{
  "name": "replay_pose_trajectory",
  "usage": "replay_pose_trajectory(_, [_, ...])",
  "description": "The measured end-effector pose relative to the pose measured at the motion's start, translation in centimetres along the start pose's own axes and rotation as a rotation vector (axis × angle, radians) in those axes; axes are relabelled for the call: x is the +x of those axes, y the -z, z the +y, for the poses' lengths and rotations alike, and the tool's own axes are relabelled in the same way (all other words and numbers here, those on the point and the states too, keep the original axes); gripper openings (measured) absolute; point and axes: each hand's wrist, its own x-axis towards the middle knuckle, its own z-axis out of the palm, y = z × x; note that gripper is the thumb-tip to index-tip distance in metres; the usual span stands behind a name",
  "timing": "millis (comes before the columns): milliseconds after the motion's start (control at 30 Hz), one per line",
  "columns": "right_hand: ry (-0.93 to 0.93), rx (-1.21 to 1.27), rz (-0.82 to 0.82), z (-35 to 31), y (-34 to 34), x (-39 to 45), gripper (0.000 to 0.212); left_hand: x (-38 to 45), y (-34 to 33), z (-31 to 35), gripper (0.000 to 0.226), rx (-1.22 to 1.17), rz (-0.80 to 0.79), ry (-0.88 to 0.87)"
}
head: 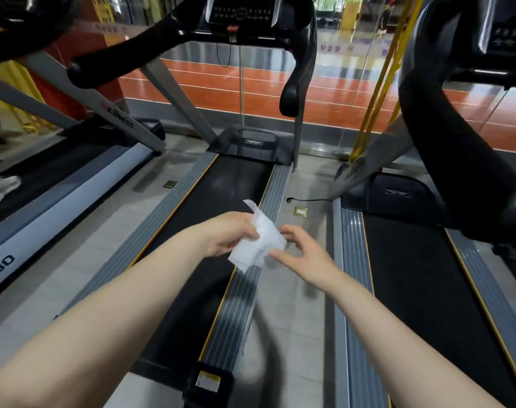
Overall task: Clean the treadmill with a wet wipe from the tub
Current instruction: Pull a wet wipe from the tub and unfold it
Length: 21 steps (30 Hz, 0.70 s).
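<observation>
Left hand [225, 235] fingers pinch the wet wipe [258, 240]; right hand [303, 254] fingers spread, touching its edge.

We saw a brass floor socket [300, 212] set in the grey tiles. Just beyond it lay a black plug [290, 199] with its cord. Well left of the socket, a white sneaker [0, 188] stood on another machine. Far behind the socket ran an orange track floor [206, 81].
</observation>
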Motion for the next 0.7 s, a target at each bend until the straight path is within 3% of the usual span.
replay_pose_trajectory(167, [0.023,0.121,0.023,0.9,3.0,4.4,0.017,5.0,-0.1,2.4,0.026,0.028,0.124,-0.061])
replay_pose_trajectory(267, [0.008,0.076,-0.011,1.3,4.9,6.6,0.015,7.6,-0.3,3.4,0.044,0.211,0.222,-0.208])
replay_pose_trajectory(400, [-0.094,0.185,-0.046,2.1,6.6,9.6,0.009,11.2,-0.4,3.7,0.037,0.643,0.294,-0.448])
replay_pose_trajectory(533, [-0.189,0.387,-0.002,2.4,7.2,12.8,0.016,14.5,-0.5,3.6,0.018,0.609,0.522,-0.603])
replay_pose_trajectory(600, [-0.177,0.431,-0.007,2.2,7.4,14.7,0.025,16.3,-0.1,3.9,0.007,0.477,0.405,-0.587])
replay_pose_trajectory(700, [-0.127,0.418,-0.018,1.9,7.9,18.2,0.039,18.9,1.5,4.4,0.016,0.358,0.134,-0.501])
